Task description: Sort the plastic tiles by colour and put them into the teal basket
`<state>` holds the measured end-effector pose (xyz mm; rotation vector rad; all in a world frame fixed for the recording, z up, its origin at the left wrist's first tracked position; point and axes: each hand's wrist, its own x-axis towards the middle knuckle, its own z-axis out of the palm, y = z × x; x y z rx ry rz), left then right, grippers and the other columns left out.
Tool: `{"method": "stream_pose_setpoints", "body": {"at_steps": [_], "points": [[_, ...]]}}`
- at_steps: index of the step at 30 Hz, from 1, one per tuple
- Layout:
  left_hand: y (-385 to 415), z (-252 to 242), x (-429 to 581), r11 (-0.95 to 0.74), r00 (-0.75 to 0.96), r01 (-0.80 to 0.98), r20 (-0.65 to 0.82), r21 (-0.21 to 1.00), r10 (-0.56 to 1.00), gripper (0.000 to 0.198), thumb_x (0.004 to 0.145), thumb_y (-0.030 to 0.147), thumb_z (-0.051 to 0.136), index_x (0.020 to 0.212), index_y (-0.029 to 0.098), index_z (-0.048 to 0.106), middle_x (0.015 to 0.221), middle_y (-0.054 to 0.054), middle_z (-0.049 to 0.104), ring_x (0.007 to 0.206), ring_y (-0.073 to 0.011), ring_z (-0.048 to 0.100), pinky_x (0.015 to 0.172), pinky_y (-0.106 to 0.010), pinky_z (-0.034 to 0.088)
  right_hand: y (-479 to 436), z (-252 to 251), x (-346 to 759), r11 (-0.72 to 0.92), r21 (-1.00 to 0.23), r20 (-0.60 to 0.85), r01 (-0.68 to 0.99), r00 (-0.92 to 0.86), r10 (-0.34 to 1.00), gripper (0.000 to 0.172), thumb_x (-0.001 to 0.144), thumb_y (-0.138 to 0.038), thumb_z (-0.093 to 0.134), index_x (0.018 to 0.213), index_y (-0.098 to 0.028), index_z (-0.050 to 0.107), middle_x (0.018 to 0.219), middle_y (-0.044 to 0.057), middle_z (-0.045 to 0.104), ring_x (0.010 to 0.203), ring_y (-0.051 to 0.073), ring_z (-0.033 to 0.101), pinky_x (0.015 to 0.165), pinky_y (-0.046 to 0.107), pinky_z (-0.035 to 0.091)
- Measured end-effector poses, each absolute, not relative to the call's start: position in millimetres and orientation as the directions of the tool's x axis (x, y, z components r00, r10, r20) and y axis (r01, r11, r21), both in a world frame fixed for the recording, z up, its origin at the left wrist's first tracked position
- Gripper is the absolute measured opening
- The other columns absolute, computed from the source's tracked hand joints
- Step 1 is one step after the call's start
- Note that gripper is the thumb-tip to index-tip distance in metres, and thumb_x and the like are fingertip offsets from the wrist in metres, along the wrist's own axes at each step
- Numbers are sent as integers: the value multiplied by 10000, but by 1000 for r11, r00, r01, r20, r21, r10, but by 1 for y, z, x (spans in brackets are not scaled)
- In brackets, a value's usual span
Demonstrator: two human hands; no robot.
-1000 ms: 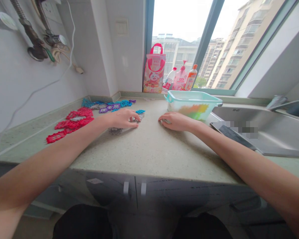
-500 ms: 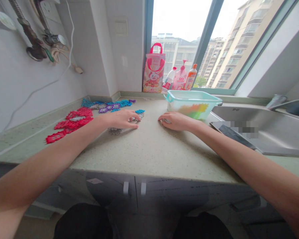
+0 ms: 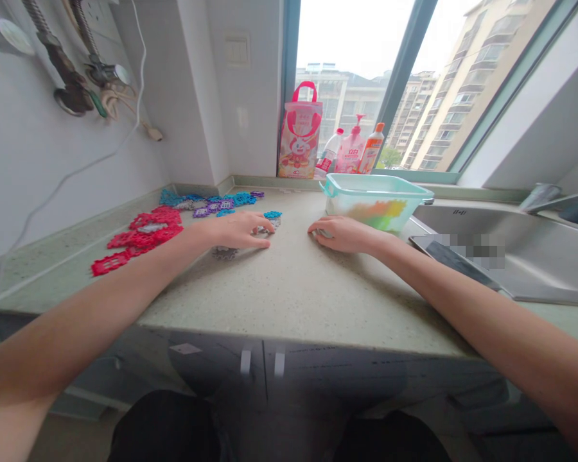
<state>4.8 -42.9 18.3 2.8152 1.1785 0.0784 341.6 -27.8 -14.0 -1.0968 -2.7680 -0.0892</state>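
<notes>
My left hand [image 3: 238, 229] rests low over the counter with its thumb and fingers apart. Grey plastic interlocking pieces [image 3: 225, 253] lie under and beside it, partly hidden by the hand. Just past its fingertips is a blue piece [image 3: 272, 215]. My right hand [image 3: 340, 234] is on the counter in front of the tub, fingers curled round a small grey piece [image 3: 324, 233] that is mostly covered. Red pieces [image 3: 144, 232] lie in a heap left of my left forearm. Behind my left hand are purple pieces [image 3: 214, 206] and more blue pieces [image 3: 245, 199].
A translucent turquoise tub [image 3: 376, 192] with coloured contents stands behind my right hand. Right of it is a steel sink [image 3: 549, 256], with a dark flat object [image 3: 455, 260] at its edge. A pink bag [image 3: 300, 141] and several bottles [image 3: 350, 151] stand by the window.
The whole view has shifted very slightly to the right. Both hands keep the same pose and place on the counter, and the pieces lie as before.
</notes>
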Motion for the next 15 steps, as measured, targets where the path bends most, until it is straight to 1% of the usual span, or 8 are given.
{"method": "stream_pose_setpoints", "body": {"at_steps": [10, 15], "points": [[-42, 18, 4, -706, 708, 699, 26, 116, 706, 531, 1011, 566, 634, 1423, 247, 737, 1460, -109, 707, 1177, -267, 712, 1026, -350, 512, -26, -15, 342, 728, -2, 181, 685, -716, 674, 395, 1088, -271, 514, 1366, -192, 784, 1289, 171, 810, 1152, 320, 774, 1012, 426, 580], [-40, 16, 3, -708, 710, 696, 29, 122, 703, 540, 1010, 576, 631, 1422, 243, 739, 1459, -112, 706, 1165, -265, 711, 1022, -350, 509, -27, -15, 342, 728, 0, 182, 685, -716, 674, 396, 1087, -272, 518, 1362, -187, 791, 1270, 176, 813, 1131, 314, 774, 992, 415, 580]]}}
